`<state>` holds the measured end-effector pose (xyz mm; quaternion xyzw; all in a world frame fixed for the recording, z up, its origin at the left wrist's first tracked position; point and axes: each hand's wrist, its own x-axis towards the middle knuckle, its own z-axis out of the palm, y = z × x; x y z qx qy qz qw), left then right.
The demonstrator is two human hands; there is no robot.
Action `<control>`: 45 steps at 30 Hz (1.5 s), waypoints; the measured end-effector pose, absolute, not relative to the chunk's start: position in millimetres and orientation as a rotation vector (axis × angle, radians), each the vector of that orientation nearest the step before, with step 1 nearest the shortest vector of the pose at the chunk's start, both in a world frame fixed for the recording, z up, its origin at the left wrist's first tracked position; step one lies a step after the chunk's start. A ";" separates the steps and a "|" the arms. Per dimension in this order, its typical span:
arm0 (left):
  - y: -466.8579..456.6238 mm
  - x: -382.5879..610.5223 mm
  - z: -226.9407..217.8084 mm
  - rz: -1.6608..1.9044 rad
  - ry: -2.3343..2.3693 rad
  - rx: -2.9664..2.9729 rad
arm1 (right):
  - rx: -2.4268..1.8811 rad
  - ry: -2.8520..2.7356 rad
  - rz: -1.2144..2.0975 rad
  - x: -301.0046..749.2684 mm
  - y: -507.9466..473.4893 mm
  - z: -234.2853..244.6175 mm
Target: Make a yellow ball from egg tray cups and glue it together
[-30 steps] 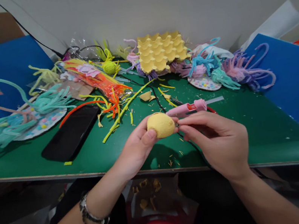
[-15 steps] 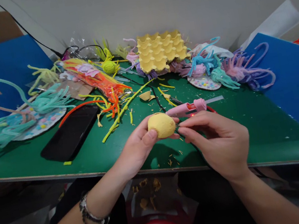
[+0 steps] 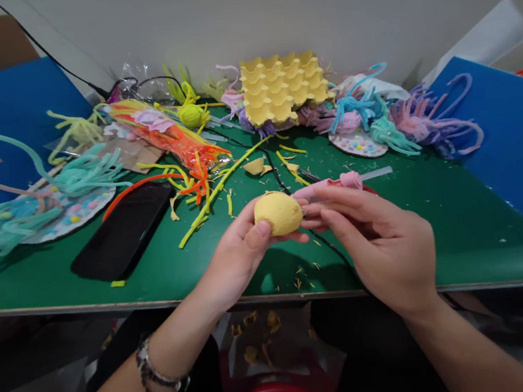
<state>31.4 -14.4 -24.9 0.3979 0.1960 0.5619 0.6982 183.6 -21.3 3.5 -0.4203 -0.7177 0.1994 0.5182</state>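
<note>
My left hand [image 3: 243,239] is closed round a rounded yellow cup [image 3: 278,213] that looks like egg-carton pulp. Its thumb presses on the near side, and the other fingers pass behind and under. Just right of the cup, my right hand [image 3: 372,231] is open, fingers stretched toward the left fingertips, nothing visible in them. Whether the two hands touch I cannot tell. Behind the right fingers lies a pink glue gun [image 3: 352,179] with a clear glue stick poking out; part of it is hidden.
On the green table [image 3: 471,221] a yellow egg tray [image 3: 284,88] leans among pipe-cleaner bundles. A black phone [image 3: 124,232] lies left, beside orange and yellow pipe cleaners [image 3: 173,147]. Torn carton scraps [image 3: 254,167] are scattered mid-table. Blue panels [image 3: 497,136] stand either side.
The right fingers have gone from a pinch beside the cup to stretched out and apart, now covering more of the glue gun. The left hand and cup have shifted slightly up and left.
</note>
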 end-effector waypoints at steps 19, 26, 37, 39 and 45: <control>-15.4 30.2 -24.9 1.254 0.435 0.872 | -1.035 -1.801 0.454 182.8 -20.0 7.6; -15.9 30.4 -23.1 1.250 0.420 0.910 | -1.044 -1.665 0.544 179.3 -19.4 2.1; -14.7 29.0 -22.8 1.250 0.437 0.904 | -1.012 -1.748 0.429 181.4 -21.2 3.0; -14.8 29.1 -21.5 1.247 0.441 0.906 | -1.014 -1.697 0.486 181.0 -21.7 0.9; -14.8 28.8 -22.7 1.239 0.425 0.933 | -1.049 -1.740 0.321 181.6 -20.0 0.7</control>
